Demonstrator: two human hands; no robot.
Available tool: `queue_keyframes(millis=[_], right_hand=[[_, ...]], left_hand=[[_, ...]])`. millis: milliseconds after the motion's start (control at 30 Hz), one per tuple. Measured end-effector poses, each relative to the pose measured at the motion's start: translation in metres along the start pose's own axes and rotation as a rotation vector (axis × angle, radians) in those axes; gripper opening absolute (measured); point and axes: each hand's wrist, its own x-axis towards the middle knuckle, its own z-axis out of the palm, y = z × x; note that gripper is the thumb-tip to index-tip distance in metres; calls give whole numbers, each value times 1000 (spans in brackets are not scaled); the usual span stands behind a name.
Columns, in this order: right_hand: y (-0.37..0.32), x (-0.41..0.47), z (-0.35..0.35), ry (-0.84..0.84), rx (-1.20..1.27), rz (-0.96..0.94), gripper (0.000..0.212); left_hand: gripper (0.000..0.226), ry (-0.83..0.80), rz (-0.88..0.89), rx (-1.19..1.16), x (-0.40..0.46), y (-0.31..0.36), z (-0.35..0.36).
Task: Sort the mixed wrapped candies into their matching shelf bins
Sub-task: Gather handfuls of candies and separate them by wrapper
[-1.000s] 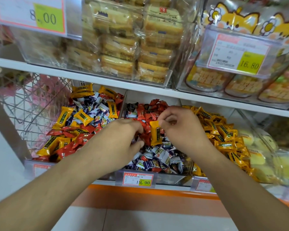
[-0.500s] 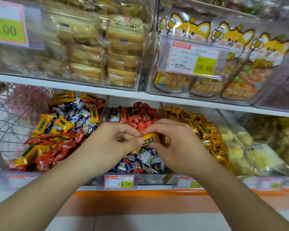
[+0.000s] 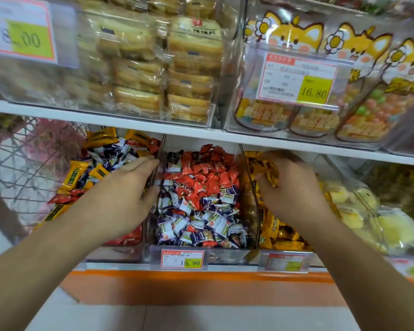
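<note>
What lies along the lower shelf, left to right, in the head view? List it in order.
Wire mesh basket → clear bin of mixed yellow, red and purple-white candies → left hand → middle bin of red and purple-white candies → right hand in the yellow-candy bin → pale yellow wrapped sweets.

Right hand (image 3: 294, 187) fingers (image 3: 276, 155) motion-blurred among yellow candies (image 3: 270, 223), grip unclear.

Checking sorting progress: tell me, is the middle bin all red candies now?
No: the middle bin holds purple-and-white candies mixed with red candies.
</note>
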Motion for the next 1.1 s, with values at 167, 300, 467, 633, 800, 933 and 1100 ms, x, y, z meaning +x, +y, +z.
queue_keyframes(millis=[167,300,467,633,800,933,1100], right_hand=[[-58,0,39,-299,127,-241,41],[-77,13,81,-355,122,-243,27],[-77,20,107,-399,93,-196,25],[-78,18,108,-369,127,-196,9],[-77,16,97,-296,263,-137,17],[-70,14,74,-233,407,-45,21],[-61,9,41,-151,623,93,23]], left_hand=[[61,-43,12,-13,1,-3,2],[61,-35,10,-39,0,-6,5],[61,-40,16,-69,2,-9,7],[61,-52,27,-69,1,-7,3],[60,-47,28,-78,-1,-5,1],[59,-18,37,-87,-1,-4,1],[51,93,103,-82,0,5,3]])
